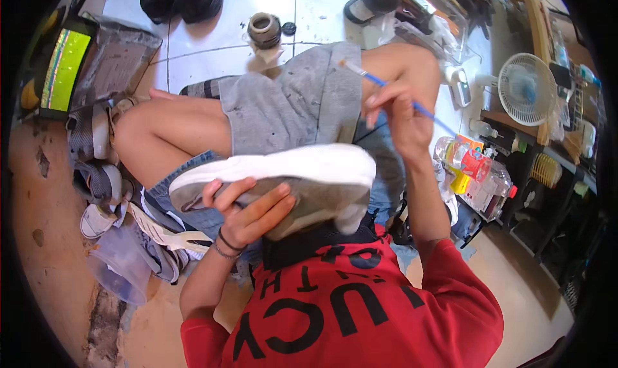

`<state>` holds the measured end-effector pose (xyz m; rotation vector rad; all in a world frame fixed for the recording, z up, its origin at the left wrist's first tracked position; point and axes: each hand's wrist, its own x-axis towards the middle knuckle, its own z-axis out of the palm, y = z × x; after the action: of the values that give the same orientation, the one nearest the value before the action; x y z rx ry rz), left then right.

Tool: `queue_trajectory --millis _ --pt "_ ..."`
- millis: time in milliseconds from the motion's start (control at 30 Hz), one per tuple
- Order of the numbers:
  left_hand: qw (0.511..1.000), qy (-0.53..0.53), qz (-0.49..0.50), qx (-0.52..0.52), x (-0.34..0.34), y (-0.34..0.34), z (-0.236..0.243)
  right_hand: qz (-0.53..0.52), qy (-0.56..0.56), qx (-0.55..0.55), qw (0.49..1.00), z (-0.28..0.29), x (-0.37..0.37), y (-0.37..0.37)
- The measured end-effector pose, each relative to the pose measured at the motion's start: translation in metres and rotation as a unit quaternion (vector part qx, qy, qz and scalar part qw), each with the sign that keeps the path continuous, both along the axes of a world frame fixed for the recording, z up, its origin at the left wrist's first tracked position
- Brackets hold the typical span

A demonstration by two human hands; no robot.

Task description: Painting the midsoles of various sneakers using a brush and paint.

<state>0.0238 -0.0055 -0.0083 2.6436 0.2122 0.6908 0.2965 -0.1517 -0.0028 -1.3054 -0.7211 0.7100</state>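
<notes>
The person's left hand (252, 212) grips a grey shoe (312, 197), its white sole (290, 163) turned toward the grey lap cloth (290, 107). The right hand (407, 118) pinches a slim brush (373, 78) (blue-handled), raised well apart from the shoe. Beyond the cloth, an open jar (264, 32) stands on white tiles (235, 27).

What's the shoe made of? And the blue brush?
Shoe: white sole, thick and smooth, probably matte rubber or foam; grey upper, without shine, maybe fabric or suede.
Brush: blue handle, smooth and evenly coloured, maybe plastic or painted wood.
</notes>
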Motion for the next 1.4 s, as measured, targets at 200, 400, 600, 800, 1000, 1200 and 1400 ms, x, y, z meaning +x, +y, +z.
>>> queue_trajectory --millis 200,400,600,800,1000,1200,1400 --pt "0.996 -0.075 -0.002 -0.055 -0.016 -0.003 0.039 0.081 0.071 0.141 0.984 0.033 -0.053 0.007" --pt "0.989 -0.119 0.010 -0.090 -0.020 -0.010 0.060 0.043 0.043 0.260 0.964 0.063 -0.066 0.002" --pt "0.985 -0.128 0.022 -0.114 -0.021 -0.015 0.064 0.045 0.090 0.256 0.961 0.071 -0.072 -0.007" --pt "0.989 -0.137 -0.010 -0.057 -0.027 -0.012 0.065 0.044 0.052 0.161 0.985 0.086 -0.073 -0.013" --pt "0.985 -0.137 0.015 -0.105 -0.025 -0.016 0.074 0.001 0.048 0.188 0.981 0.086 -0.078 -0.009" --pt "0.986 -0.124 0.020 -0.110 -0.025 -0.017 0.077 -0.015 -0.003 0.178 0.984 0.086 -0.076 -0.014" --pt "0.983 -0.147 0.017 -0.108 -0.022 -0.018 0.075 -0.059 -0.046 0.179 0.981 0.092 -0.076 -0.012"
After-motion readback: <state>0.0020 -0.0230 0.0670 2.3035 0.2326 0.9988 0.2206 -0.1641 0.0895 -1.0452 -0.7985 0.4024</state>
